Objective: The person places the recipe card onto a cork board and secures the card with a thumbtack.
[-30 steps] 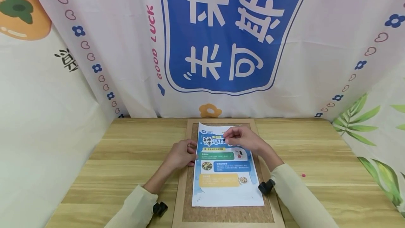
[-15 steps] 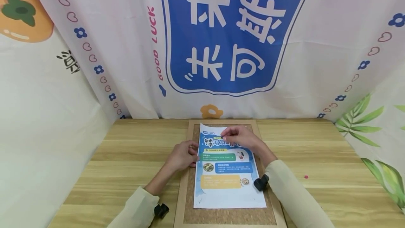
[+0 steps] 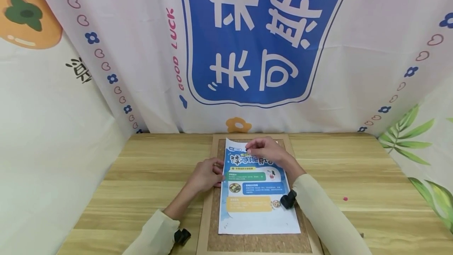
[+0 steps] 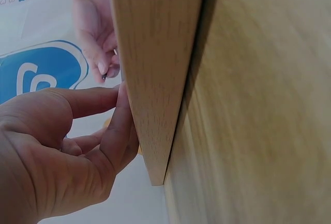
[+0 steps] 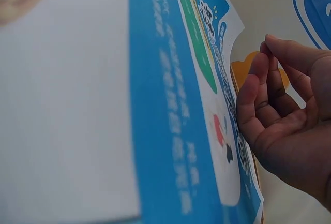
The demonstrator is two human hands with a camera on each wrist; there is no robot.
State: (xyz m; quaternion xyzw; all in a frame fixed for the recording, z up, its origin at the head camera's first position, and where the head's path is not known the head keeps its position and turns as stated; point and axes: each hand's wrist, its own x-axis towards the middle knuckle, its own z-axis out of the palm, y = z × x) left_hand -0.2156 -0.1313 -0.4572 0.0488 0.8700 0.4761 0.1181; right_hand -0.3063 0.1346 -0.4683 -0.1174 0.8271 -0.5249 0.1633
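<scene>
A printed poster sheet [image 3: 258, 221] lies on a wood-framed cork board [image 3: 260, 243]. My left hand [image 3: 206, 175] rests at the sheet's left edge; in the left wrist view, its bent fingers [image 4: 121, 115] touch near the board's frame [image 4: 158, 53]. Above the sheet's top part, my right hand [image 3: 270, 150] pinches a small black pin-like piece [image 4: 104, 76] between thumb and fingertips. That piece is mostly hidden in the right wrist view, where the right hand [image 5: 289, 110] stands beside the sheet, its upper corner lifted.
A small pink piece [image 3: 345, 198] lies on the wooden table [image 3: 368, 168] to the right, and a tiny dark bit [image 3: 361, 235] lies by the right sleeve. A printed cloth [image 3: 336, 89] hangs behind the table's back edge.
My right hand has shifted slightly left and up over the poster sheet, uncovering more of its title. The left hand stays at the left edge; the whole view has drifted a little.
</scene>
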